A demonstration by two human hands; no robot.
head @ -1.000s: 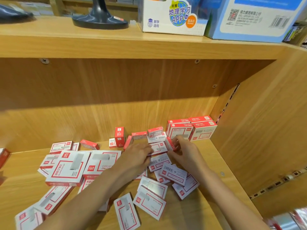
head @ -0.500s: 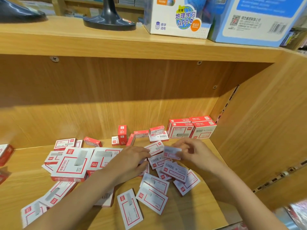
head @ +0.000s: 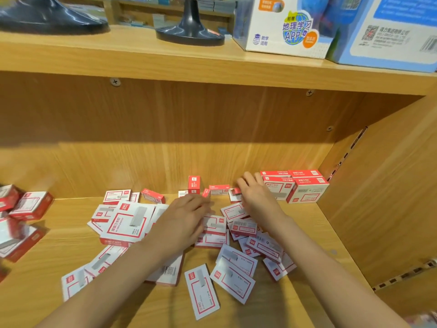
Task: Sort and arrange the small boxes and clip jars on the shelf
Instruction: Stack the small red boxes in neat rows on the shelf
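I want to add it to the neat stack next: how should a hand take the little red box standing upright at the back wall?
Pinch the upright red box across its two narrow sides, from above and in front. It stands on end, apart from its neighbours, with the wall close behind.

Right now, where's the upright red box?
In the head view, the upright red box stands at the shelf's back wall, center, just beyond the left hand.

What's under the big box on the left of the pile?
The big box lies on flatter small boxes; their corners poke out at its left. How many lie under it is hidden. The left hand is beside it.
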